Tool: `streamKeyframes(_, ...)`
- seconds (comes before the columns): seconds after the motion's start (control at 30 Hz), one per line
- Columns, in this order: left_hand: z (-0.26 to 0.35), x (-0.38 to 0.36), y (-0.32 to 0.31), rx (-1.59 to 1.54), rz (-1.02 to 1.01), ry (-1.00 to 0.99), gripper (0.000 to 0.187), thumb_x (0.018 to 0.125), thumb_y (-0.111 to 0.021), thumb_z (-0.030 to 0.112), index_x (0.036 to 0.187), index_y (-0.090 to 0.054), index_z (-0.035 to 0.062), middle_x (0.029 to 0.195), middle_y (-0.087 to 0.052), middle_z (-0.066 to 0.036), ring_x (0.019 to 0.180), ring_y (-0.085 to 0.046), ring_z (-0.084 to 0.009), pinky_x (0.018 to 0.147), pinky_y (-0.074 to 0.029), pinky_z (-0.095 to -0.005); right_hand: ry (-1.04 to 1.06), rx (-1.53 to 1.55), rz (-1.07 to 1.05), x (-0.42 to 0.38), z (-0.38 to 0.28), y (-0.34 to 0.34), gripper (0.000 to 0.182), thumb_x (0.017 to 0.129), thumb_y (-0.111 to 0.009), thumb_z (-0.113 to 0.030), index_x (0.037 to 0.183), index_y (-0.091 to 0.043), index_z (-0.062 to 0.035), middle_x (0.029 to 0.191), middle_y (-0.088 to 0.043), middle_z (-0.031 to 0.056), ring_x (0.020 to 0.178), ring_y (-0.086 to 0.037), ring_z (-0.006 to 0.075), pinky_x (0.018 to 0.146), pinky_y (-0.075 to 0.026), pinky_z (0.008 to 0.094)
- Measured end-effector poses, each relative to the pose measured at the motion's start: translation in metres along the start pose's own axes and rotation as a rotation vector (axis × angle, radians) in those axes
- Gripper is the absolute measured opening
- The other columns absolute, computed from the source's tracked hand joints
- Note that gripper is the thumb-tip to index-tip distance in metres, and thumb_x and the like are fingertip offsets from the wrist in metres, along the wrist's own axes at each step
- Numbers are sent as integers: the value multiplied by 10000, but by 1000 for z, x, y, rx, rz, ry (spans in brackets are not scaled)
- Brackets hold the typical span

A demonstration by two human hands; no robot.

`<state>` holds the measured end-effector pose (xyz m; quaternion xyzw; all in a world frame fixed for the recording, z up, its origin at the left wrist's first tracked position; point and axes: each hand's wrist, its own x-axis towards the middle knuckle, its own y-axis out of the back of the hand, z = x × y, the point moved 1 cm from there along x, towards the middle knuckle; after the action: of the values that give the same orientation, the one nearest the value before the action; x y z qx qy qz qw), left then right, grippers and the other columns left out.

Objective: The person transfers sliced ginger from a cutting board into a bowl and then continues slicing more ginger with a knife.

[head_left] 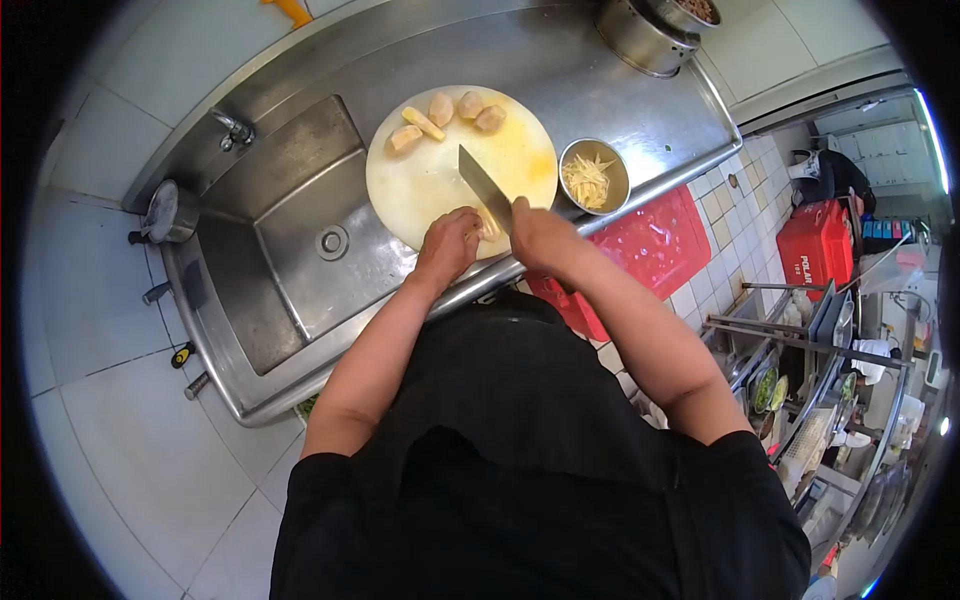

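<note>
My right hand (543, 238) is wrapped round the handle of a knife (484, 187), whose broad blade points up and left over a round white cutting board (405, 195). Beside the blade, my left hand (451, 243) has its fingers curled on a pale yellow piece (489, 226) near the board's front edge. Several peeled, pale chunks (441, 108) lie along the far part of the board, with a longer cut piece (423, 123) among them. A metal bowl (622, 179) of thin pale yellow strips stands right of the board.
The board lies on a steel counter beside a sink basin (300, 200) with a faucet (233, 130). Metal pots (648, 40) stand at the back right. A red mat (660, 240) covers floor tiles right; farther right are shelves, a red cooler (815, 245) and a dark-clothed person (845, 178).
</note>
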<state>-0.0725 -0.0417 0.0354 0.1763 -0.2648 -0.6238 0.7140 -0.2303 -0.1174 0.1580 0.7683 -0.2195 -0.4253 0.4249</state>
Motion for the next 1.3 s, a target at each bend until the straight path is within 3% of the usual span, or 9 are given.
streamKeyframes(0.07,1,2,0,12,51,-34,167,822,-680,42,981,-696,-5,1095,-691,-166,1001,-647,-381,920,-522,-437,1,18,-33,-12,-1,8,242,926,-479,-81,1112,-465,73,950,-687,335,920,-693,475,834,-541,553)
streamKeyframes(0.3,6,2,3,26,7,4,199,842,-716,45,1028,-694,-21,1125,-689,-168,1030,-664,-357,895,-541,-399,-30,62,3,-36,18,-46,238,930,-475,-69,1127,-430,58,948,-671,362,918,-693,469,823,-538,574)
streamKeyframes(0.47,7,-1,4,23,21,27,192,842,-717,38,1026,-698,-12,1066,-672,-164,998,-660,-365,878,-539,-410,-1,13,-6,-12,-10,10,246,934,-473,-64,1142,-477,67,986,-686,337,961,-694,461,850,-548,534)
streamKeyframes(0.53,5,-3,3,16,8,35,193,841,-719,40,1026,-700,-11,1062,-667,-164,988,-659,-366,875,-538,-411,-107,42,-180,-26,-19,25,252,936,-468,-64,1147,-503,69,1025,-689,326,998,-688,463,877,-547,511)
streamKeyframes(0.67,5,-2,1,6,23,27,200,839,-724,46,1032,-705,-7,1056,-661,-162,970,-658,-363,865,-539,-415,-114,92,-38,-46,14,-45,256,961,-410,-99,1155,-456,61,955,-676,360,965,-684,484,853,-531,562)
streamKeyframes(0.8,1,-6,-5,48,25,-6,208,837,-729,48,1037,-707,-5,1057,-661,-158,968,-659,-360,860,-541,-416,13,87,69,-21,14,-32,252,955,-432,-104,1149,-464,53,957,-684,337,953,-683,477,838,-534,552)
streamKeyframes(0.97,0,-4,-1,4,42,23,207,830,-726,39,1031,-709,-1,1059,-661,-155,967,-659,-355,856,-543,-409,-16,38,-143,-22,-9,17,234,945,-452,-88,1134,-452,50,974,-683,342,957,-679,486,841,-535,552)
streamKeyframes(1.13,0,-5,-3,2,48,34,201,827,-724,40,1024,-712,0,1048,-660,-154,961,-660,-350,855,-543,-410,-125,77,-61,-45,13,-44,259,944,-452,-81,1172,-406,34,970,-675,359,938,-681,497,850,-531,572)
streamKeyframes(1.3,-6,-3,-6,-35,56,26,218,829,-721,52,1042,-720,4,1056,-654,-148,945,-662,-341,838,-544,-408,-14,36,0,1,-4,-3,242,939,-472,-87,1144,-464,40,1000,-680,349,963,-686,482,853,-540,547)
